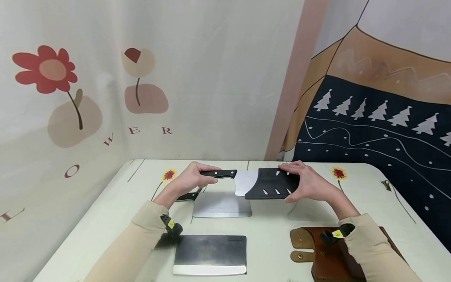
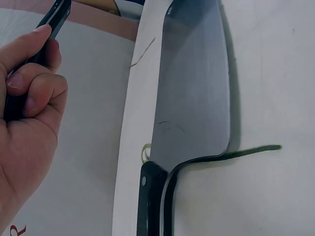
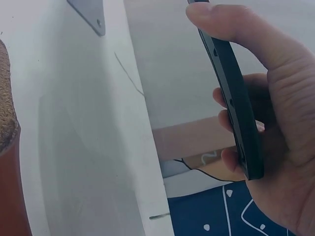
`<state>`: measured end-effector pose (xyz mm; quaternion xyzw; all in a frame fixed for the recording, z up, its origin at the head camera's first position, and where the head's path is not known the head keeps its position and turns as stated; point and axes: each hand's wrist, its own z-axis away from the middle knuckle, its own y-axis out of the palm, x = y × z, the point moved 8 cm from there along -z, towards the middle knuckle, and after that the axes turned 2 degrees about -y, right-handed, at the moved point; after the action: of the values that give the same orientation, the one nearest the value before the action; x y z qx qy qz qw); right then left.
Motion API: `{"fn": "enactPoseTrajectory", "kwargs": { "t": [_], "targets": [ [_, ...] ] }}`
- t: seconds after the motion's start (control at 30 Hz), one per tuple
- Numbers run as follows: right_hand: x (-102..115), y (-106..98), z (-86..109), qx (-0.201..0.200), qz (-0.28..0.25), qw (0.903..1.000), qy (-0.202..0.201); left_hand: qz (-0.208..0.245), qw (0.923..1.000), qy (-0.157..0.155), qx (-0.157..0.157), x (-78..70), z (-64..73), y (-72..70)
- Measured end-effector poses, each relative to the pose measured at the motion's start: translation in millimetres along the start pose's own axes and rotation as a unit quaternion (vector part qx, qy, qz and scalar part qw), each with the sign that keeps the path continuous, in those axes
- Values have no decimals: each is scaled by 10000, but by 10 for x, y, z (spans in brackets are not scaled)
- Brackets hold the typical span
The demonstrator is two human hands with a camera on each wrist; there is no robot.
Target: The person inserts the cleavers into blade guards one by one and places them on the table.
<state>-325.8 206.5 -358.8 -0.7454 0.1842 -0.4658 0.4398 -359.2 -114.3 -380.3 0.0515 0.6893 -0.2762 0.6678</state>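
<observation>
My left hand (image 1: pixel 192 178) grips the black riveted handle (image 1: pixel 225 173) of a cleaver, held up over the table. A black slotted blade sheath (image 1: pixel 273 184) covers the outer part of its blade (image 1: pixel 243 183); bare steel shows near the handle. My right hand (image 1: pixel 310 182) holds the sheath at its far end, thumb on one side and fingers on the other in the right wrist view. Below lies a second cleaver (image 1: pixel 222 205), flat on the table; its blade (image 2: pixel 194 88) and dark handle (image 2: pixel 150 196) show in the left wrist view.
A broad dark blade (image 1: pixel 210 250) with a bright edge lies near the front, its left side by my sleeve. Under my right forearm is a brown leather sheath (image 1: pixel 325 258) with snap straps. The pale table (image 1: pixel 275 243) meets printed curtains (image 1: pixel 211 78) behind.
</observation>
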Motion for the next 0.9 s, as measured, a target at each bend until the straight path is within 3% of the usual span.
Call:
{"fn": "enactPoseTrajectory", "kwargs": {
  "t": [0.27,0.63,0.77,0.9],
  "targets": [
    [-2,4,14,40,74,10000,-14,-66,9999,-16,100,36,-12,22],
    [0,92,78,267,-178,9993,-179,-293,9964,-251,748,37,7,17],
    [3,102,57,255,-139,9993,-216,-382,9965,-219,708,12,17,-8],
    [5,91,35,202,-56,9995,-250,-60,9980,-226,586,31,20,29]
  ]
}}
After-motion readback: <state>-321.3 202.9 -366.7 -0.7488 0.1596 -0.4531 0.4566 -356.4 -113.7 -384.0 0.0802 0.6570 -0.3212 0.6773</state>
